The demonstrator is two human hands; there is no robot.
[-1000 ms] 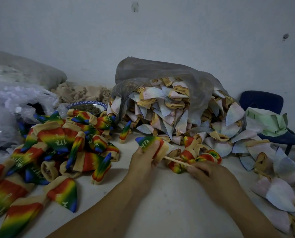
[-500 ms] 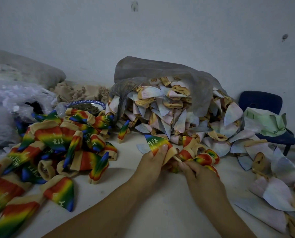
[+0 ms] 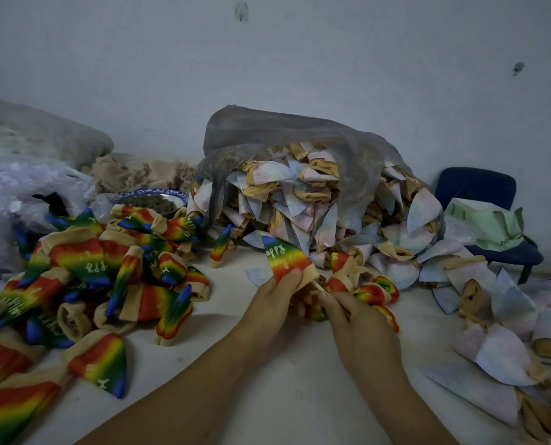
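Pinching rainbow sock (image 3: 283, 260) upright above its thumb, left grip (image 3: 274, 303); right grip (image 3: 357, 319) curled round thin stick (image 3: 315, 285).

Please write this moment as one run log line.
left hand: grips rainbow sock | right hand: holds stick at its cuff

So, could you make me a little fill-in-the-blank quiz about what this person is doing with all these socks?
1. The left hand grips a sock dyed in ____ colours.
2. The right hand pinches a thin wooden ____, its tip at that sock's open end.
3. The pale socks behind spill out of a greyish plastic ____.
4. The chair by the wall is dark ____.

Missing words: rainbow; stick; bag; blue.
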